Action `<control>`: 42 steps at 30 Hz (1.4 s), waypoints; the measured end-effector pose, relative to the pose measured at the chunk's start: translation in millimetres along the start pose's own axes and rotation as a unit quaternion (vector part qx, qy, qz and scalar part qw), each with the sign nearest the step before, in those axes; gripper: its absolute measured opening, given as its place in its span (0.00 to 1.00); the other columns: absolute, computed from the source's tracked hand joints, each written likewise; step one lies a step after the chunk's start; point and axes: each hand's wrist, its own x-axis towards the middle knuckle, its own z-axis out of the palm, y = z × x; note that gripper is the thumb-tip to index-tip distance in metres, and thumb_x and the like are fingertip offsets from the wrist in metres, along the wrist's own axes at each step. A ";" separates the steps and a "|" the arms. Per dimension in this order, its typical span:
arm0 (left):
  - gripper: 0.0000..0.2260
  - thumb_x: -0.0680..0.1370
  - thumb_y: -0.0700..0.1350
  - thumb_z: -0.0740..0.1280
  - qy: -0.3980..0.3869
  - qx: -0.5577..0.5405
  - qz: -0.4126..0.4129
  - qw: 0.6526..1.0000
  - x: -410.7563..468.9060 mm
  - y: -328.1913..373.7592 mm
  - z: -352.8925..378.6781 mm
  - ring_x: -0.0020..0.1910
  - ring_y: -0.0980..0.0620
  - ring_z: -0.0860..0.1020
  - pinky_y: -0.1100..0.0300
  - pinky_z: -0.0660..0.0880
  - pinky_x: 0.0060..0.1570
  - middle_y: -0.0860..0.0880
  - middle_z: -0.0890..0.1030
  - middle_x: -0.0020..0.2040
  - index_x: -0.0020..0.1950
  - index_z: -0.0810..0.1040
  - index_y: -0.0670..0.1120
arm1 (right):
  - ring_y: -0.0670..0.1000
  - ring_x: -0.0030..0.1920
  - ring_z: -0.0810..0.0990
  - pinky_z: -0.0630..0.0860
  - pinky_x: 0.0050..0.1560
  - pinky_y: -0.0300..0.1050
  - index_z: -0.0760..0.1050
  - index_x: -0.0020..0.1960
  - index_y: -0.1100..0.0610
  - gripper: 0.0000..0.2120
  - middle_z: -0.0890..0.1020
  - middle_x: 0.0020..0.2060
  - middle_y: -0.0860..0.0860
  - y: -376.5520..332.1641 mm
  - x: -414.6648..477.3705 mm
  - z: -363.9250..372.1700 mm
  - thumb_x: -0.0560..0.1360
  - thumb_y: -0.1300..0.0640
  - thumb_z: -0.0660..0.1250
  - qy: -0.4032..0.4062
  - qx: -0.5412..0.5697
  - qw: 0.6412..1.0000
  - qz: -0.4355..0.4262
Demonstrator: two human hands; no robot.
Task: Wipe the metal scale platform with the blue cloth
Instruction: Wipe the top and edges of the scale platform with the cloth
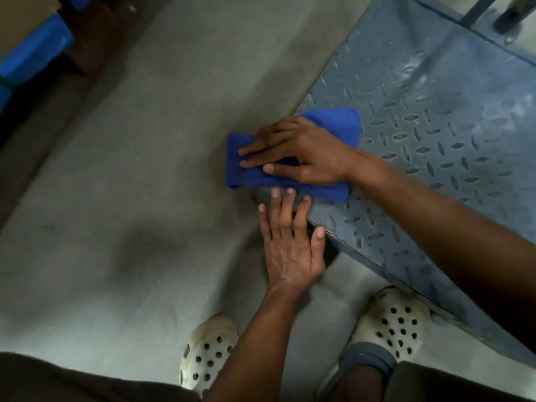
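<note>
Right hand [301, 152] flat on the blue cloth [333, 123], fingers [252, 149] straight and close together, pressing it down; the cloth sits bunched over the left corner of the metal scale platform [435, 126], spilling past the edge above the floor [145, 169]; left hand [290, 250] spread wide just beside it, fingertips at the platform's edge, holding nothing; white clogs [207, 348] planted on the floor below.

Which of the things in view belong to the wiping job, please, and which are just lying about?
Belongs to the job: blue cloth; metal scale platform; right hand, pressing flat on the cloth; left hand, fingers straight at the platform's edge.
Just about: blue object and brown box at top left; white clogs on the person's feet.
</note>
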 end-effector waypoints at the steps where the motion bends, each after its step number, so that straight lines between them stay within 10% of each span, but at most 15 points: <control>1: 0.24 0.89 0.57 0.48 -0.006 0.005 0.004 1.000 0.8 -1.2 -2.8 0.88 0.49 0.46 0.40 0.46 0.85 0.44 0.62 0.82 0.80 0.64 0.44 | 0.52 0.72 0.78 0.72 0.71 0.60 0.80 0.72 0.47 0.17 0.80 0.72 0.43 9.6 -2.3 -5.0 0.87 0.46 0.62 0.011 -0.011 1.000 0.013; 16: 0.25 0.84 0.55 0.61 -0.012 -0.005 -0.041 0.999 5.3 7.0 -14.4 0.86 0.41 0.55 0.39 0.44 0.85 0.42 0.63 0.83 0.78 0.68 0.44 | 0.55 0.66 0.83 0.76 0.72 0.55 0.84 0.67 0.57 0.17 0.86 0.64 0.52 -13.8 1.8 -12.9 0.80 0.56 0.69 0.124 -0.010 0.984 0.127; 21: 0.26 0.85 0.57 0.59 -0.006 -0.008 -0.042 0.999 5.8 5.7 -11.3 0.86 0.40 0.55 0.37 0.46 0.85 0.42 0.61 0.83 0.79 0.67 0.43 | 0.49 0.69 0.80 0.69 0.74 0.36 0.83 0.68 0.56 0.17 0.83 0.69 0.51 -24.0 2.9 -8.9 0.81 0.55 0.72 0.049 0.068 0.994 0.067; 26: 0.24 0.86 0.55 0.59 0.019 -0.013 -0.066 0.998 -0.1 16.2 -4.9 0.85 0.38 0.57 0.32 0.48 0.83 0.41 0.61 0.82 0.78 0.66 0.43 | 0.48 0.71 0.79 0.74 0.75 0.53 0.83 0.69 0.54 0.20 0.82 0.70 0.49 -13.6 -1.6 -19.0 0.77 0.56 0.76 0.109 0.100 0.976 0.159; 32: 0.35 0.84 0.67 0.59 0.061 0.000 -0.192 0.979 -9.5 19.2 -3.1 0.82 0.37 0.63 0.30 0.56 0.80 0.37 0.66 0.77 0.77 0.67 0.39 | 0.50 0.72 0.79 0.73 0.76 0.53 0.82 0.70 0.58 0.21 0.81 0.71 0.52 -35.0 1.7 -1.9 0.79 0.53 0.76 0.059 0.174 0.980 0.075; 42: 0.32 0.85 0.48 0.61 -0.071 -0.012 -0.048 0.996 -58.6 30.9 -14.7 0.88 0.48 0.48 0.45 0.43 0.86 0.48 0.49 0.89 0.87 0.52 0.44 | 0.56 0.65 0.82 0.75 0.69 0.52 0.83 0.68 0.57 0.20 0.83 0.68 0.53 -21.9 15.5 4.1 0.83 0.47 0.71 0.029 0.063 0.997 -0.019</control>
